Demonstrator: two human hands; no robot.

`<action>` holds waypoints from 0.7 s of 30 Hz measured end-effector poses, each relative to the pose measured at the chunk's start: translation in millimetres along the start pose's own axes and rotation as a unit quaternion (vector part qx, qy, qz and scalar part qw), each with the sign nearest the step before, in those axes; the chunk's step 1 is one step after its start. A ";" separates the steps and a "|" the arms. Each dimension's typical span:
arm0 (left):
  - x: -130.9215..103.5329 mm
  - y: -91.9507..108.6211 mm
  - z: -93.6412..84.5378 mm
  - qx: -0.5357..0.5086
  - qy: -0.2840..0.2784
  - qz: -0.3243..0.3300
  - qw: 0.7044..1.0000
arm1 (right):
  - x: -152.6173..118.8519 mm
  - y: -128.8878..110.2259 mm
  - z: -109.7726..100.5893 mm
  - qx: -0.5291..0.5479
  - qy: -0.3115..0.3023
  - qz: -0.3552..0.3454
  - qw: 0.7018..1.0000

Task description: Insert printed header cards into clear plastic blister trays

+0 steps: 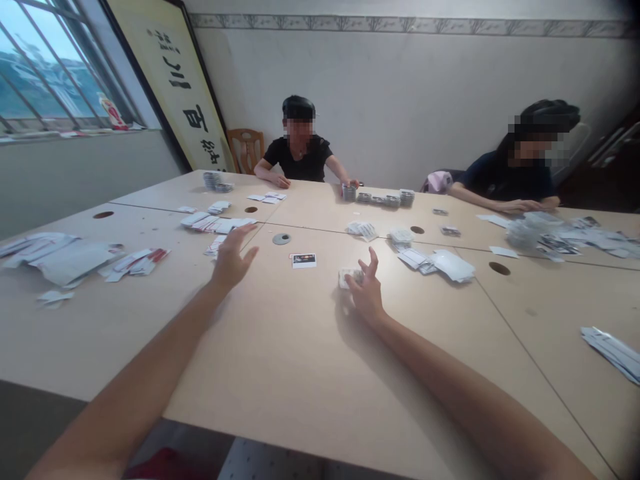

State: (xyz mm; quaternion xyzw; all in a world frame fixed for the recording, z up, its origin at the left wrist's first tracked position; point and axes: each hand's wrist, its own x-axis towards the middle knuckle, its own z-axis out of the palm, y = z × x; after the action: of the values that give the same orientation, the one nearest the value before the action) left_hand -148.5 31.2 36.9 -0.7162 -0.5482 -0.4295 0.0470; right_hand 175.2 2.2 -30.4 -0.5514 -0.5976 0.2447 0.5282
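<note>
My left hand (234, 261) hovers above the table, its fingers stretched out and thumb apart, with nothing in it. Close behind its fingertips lie white paper packets (206, 223). My right hand (367, 290) reaches over a small whitish printed packet (345, 278). Its thumb overlaps the packet in view, while the other fingers are spread and partly bent; whether they touch it firmly cannot be made out. Between both hands, a dark-printed card (304, 260) with a white edge rests flat on the table (280, 347).
Packet piles lie at left (75, 257) and right (453, 265). Small stacks (377, 199) line the far side, where a person (300, 153) touches one. Another person (515, 173) sits at right by plastic bags (533, 230). A round grey cover (281, 239) sits in the tabletop.
</note>
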 end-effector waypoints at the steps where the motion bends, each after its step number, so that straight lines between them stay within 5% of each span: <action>1: -4.3 9.7 7.2 0.001 -0.021 0.043 0.999 | 0.4 0.9 0.3 0.005 0.001 0.004 1.000; 6: -34.9 59.1 41.5 -0.006 -0.182 0.139 0.973 | -0.3 -3.7 -0.8 0.044 0.010 0.030 0.999; 10: -51.0 77.3 58.4 0.001 -0.331 0.196 0.923 | -0.9 -7.4 -1.0 0.074 0.001 0.033 0.997; 21: -49.4 68.5 62.0 0.006 -0.366 0.129 0.922 | -2.1 -4.4 -2.1 0.140 -0.068 0.028 0.987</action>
State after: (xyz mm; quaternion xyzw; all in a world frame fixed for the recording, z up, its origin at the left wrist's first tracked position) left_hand -58.5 0.7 -7.2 -0.8874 -0.4331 -0.1244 -0.0973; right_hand 175.0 -1.6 -26.7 -0.4706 -0.5762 0.3774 0.5514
